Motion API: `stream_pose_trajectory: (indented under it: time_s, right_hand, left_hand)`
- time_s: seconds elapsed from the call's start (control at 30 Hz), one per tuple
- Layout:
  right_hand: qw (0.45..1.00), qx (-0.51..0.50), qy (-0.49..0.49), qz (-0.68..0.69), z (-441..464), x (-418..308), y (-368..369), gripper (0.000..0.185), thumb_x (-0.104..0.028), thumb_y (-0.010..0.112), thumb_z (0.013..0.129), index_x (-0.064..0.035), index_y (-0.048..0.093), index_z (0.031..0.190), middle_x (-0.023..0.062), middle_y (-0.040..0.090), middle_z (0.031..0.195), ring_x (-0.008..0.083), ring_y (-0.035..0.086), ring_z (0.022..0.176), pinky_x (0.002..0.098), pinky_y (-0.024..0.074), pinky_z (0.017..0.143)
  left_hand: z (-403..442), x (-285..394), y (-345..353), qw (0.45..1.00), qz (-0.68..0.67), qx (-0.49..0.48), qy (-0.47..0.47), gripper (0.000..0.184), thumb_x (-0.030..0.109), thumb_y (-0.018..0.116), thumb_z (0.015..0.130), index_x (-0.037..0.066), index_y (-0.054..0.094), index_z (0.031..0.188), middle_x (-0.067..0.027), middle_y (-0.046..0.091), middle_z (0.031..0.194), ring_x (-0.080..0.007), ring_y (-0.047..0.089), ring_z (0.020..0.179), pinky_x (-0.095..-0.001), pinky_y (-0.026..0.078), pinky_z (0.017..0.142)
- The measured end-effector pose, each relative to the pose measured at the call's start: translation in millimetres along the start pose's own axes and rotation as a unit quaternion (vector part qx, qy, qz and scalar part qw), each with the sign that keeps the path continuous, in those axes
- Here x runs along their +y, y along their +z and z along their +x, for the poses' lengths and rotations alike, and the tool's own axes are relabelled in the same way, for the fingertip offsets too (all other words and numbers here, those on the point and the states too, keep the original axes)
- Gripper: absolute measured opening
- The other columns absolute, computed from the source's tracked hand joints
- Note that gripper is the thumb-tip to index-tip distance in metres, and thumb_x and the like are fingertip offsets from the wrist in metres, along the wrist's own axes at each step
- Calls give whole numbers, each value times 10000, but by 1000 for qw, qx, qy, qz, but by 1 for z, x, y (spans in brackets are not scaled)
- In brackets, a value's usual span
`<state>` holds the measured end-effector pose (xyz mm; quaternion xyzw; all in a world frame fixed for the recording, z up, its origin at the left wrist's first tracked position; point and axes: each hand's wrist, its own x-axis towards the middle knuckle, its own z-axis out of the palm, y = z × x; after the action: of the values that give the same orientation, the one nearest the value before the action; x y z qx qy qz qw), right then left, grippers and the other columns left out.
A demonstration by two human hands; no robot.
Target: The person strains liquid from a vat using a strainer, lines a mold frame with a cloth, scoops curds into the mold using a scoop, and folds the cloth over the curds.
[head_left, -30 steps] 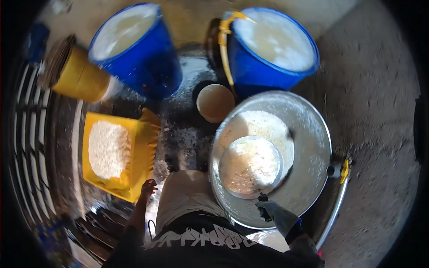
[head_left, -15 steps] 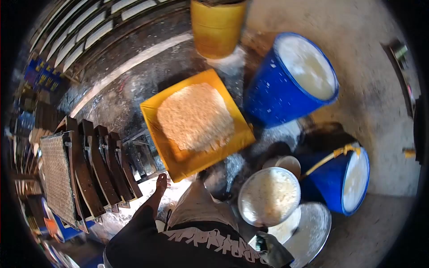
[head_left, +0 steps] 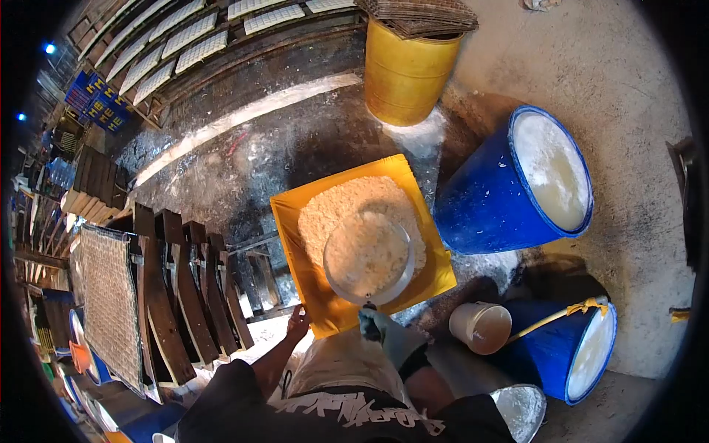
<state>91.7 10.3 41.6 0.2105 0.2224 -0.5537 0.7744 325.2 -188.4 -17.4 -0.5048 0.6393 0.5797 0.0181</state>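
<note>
My right hand point(head_left: 378, 325), in a grey-green glove, is closed around the handle of a round metal-rimmed pan point(head_left: 408, 277). The pan is over the yellow square tray point(head_left: 299, 266), above a heap of pale crumbly material point(head_left: 347, 196). Blur hides the pan's exact contents. My left hand point(head_left: 298, 323) is bare, its fingers apart, close beside the tray's lower left corner; whether it touches the rim I cannot tell.
Two blue barrels point(head_left: 480, 196) point(head_left: 550, 351) with whitish contents stand at right, near a small bucket point(head_left: 480, 327) and a metal basin point(head_left: 521, 410). A yellow barrel point(head_left: 406, 74) stands behind. Wooden frames point(head_left: 173, 295) lean at left; racks point(head_left: 192, 33) hold white sheets at the back.
My right hand has swung the pan from the right, above the basin, to over the tray. My left hand stays near the tray's corner. The whole view has shifted.
</note>
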Motion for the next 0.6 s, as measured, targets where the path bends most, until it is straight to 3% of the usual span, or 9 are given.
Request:
stream_pose_trajectory:
  time_s: [0.1, 0.13, 0.23, 0.27, 0.37, 0.43, 0.47, 0.53, 0.6]
  right_hand:
    - [967, 182, -161, -74, -38, -20, 121, 160, -175, 526, 910, -153, 471, 762, -33, 427, 571, 107, 394, 435, 251, 337, 408]
    - [967, 183, -162, -68, -29, -26, 115, 160, -175, 526, 910, -153, 471, 762, -33, 427, 571, 107, 394, 435, 251, 337, 408]
    - [870, 407, -243, -134, 1, -44, 60, 220, -255, 555, 878, -132, 488, 708, 11, 489, 576, 170, 475, 449, 299, 392, 426]
    - [822, 470, -280, -158, 2, -50, 40, 305, -318, 573, 867, -115, 496, 652, 43, 514, 561, 230, 503, 431, 334, 416, 428]
    - [542, 703, -408, -214, -37, -88, -1, 214, -260, 613, 830, -69, 517, 815, 68, 565, 674, 226, 551, 532, 332, 449, 488]
    - [398, 788, -426, -199, -106, -102, -14, 243, -222, 640, 806, -39, 531, 923, 85, 599, 749, 223, 583, 600, 330, 471, 527]
    - [372, 800, -438, -176, -147, -99, -15, 280, -203, 654, 794, -24, 539, 977, 93, 616, 786, 222, 599, 634, 330, 483, 547]
    - [364, 674, -640, -57, -209, -75, -67, 285, -223, 661, 813, -45, 519, 985, 55, 581, 741, 161, 553, 557, 309, 458, 489]
    - [454, 588, -662, 103, -302, -4, -25, 212, -194, 654, 832, -103, 507, 954, 13, 507, 638, 92, 457, 431, 256, 357, 369]
  left_hand:
    - [7, -11, 0, 1000, 19, -4, -5, 507, 335, 576, 898, 115, 393, 1317, -99, 680, 778, -171, 648, 601, -316, 525, 572]
    - [6, -15, 0, 1000, 18, -5, 4, 516, 337, 576, 898, 114, 388, 1324, -100, 683, 786, -172, 650, 606, -315, 526, 580]
    - [3, -10, -1, 1000, 25, -10, 1, 546, 341, 575, 899, 108, 368, 1348, -108, 687, 806, -176, 657, 622, -310, 527, 585]
    - [3, -12, 0, 1000, 19, -7, 6, 558, 344, 576, 898, 105, 362, 1354, -111, 687, 813, -175, 657, 624, -310, 528, 586]
    - [-4, 3, 0, 999, 30, -15, -4, 574, 335, 589, 896, 92, 360, 1363, -124, 684, 862, -165, 656, 638, -293, 537, 565]
    - [0, -2, 0, 999, 13, -14, -31, 569, 327, 594, 897, 87, 372, 1362, -124, 679, 874, -166, 656, 662, -280, 547, 546]
    - [0, 3, 1, 999, -20, -21, -45, 545, 282, 601, 893, 73, 385, 1347, -126, 670, 899, -147, 651, 702, -268, 550, 574]
    - [32, -44, -11, 996, 24, -12, 84, 505, 284, 601, 887, 64, 425, 1305, -116, 647, 968, -139, 634, 734, -278, 546, 607]
    - [42, -49, -27, 957, 64, 20, 283, 467, 286, 601, 881, 55, 466, 1263, -107, 624, 1037, -131, 618, 765, -287, 542, 640]
